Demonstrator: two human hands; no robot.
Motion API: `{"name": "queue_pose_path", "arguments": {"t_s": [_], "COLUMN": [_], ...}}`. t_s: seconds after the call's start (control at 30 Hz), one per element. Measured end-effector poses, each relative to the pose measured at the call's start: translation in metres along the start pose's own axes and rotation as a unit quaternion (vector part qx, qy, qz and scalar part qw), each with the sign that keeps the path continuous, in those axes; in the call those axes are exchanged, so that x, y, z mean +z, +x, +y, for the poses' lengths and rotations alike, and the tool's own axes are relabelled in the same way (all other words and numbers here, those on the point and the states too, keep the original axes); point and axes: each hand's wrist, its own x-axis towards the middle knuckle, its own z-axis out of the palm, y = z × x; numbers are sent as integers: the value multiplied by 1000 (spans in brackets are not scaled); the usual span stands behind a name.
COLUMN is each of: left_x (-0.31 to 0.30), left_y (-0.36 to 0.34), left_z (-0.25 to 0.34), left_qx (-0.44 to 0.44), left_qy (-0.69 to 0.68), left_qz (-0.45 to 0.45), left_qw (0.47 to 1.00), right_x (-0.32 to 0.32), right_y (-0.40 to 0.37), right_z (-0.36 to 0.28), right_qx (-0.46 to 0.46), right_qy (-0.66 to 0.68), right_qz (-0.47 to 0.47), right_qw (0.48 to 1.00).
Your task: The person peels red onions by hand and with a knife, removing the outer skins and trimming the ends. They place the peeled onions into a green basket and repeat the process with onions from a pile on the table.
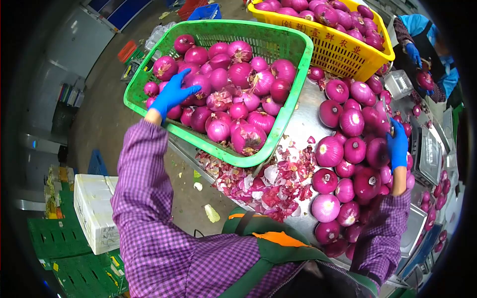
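Observation:
My left hand, in a blue glove, reaches over the left rim of a green basket. Its fingers are spread on the red onions inside, with no onion gripped. My right hand, also gloved in blue, is over a pile of red onions on the metal table. Its fingers are closed around what looks like a small knife, whose thin blade points away from me. The grip hides most of the handle.
Onion skins litter the metal table between basket and pile. Behind stands a yellow crate full of onions. A co-worker's gloved hand is at the far right, near clear plastic boxes. A white foam box stands at left.

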Motion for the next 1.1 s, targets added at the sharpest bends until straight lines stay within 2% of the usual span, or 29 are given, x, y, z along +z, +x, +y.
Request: {"name": "queue_pose_path", "arguments": {"t_s": [0.07,0.17,0.23,0.3,0.33,0.37,0.43,0.5,0.53,0.57,0.63,0.7,0.77,0.83,0.87,0.9,0.97,1.03,1.07,1.1], "left_x": [13,22,22,22,13,4,5,5,11,23,35,60,84,95,99,102,114,130,131,134], "left_y": [40,51,54,49,18,0,-27,-59,-79,-97,-128,-151,-169,-183,-188,-194,-203,-209,-214,-219], "left_z": [-37,-27,-25,-28,22,47,87,123,144,158,188,199,219,227,228,227,223,216,219,217], "left_qx": [-47,-69,-39,-72,-100,-103,-101,-149,-114,-23,-50,6,83,108,107,87,65,54,61,57], "left_qy": [31,68,112,-59,-407,-519,-712,-792,-797,-771,-852,-791,-631,-590,-591,-591,-589,-629,-631,-630], "left_qz": [-62,-105,-87,-34,-25,-64,-78,-68,-72,-68,-110,-99,16,48,43,16,-17,1,2,2], "left_qw": [996,990,989,995,907,846,690,588,589,633,509,604,771,799,798,802,805,775,773,775], "right_x": [-13,-25,-28,-26,-29,-30,-28,-28,-35,-44,-39,-45,-35,-36,-40,-42,-32,-27,-29,-29], "right_y": [-21,-63,-90,-104,-113,-120,-121,-117,-115,-114,-116,-120,-121,-131,-137,-143,-153,-161,-163,-164], "right_z": [-36,-96,-122,-139,-167,-198,-236,-276,-299,-318,-340,-350,-340,-328,-322,-318,-308,-305,-301,-295], "right_qx": [11,18,44,41,103,162,138,78,47,47,-8,-56,-42,-29,7,44,56,35,69,71], "right_qy": [141,320,313,396,477,554,575,621,643,657,696,616,600,586,610,632,625,606,635,636], "right_qz": [-30,-48,-78,-66,-79,-94,-111,-139,-145,-173,-137,-55,-31,-12,-48,-84,-85,-57,-98,-101], "right_qw": [990,946,946,915,869,811,799,767,750,732,704,784,798,810,791,769,774,793,763,761]}}
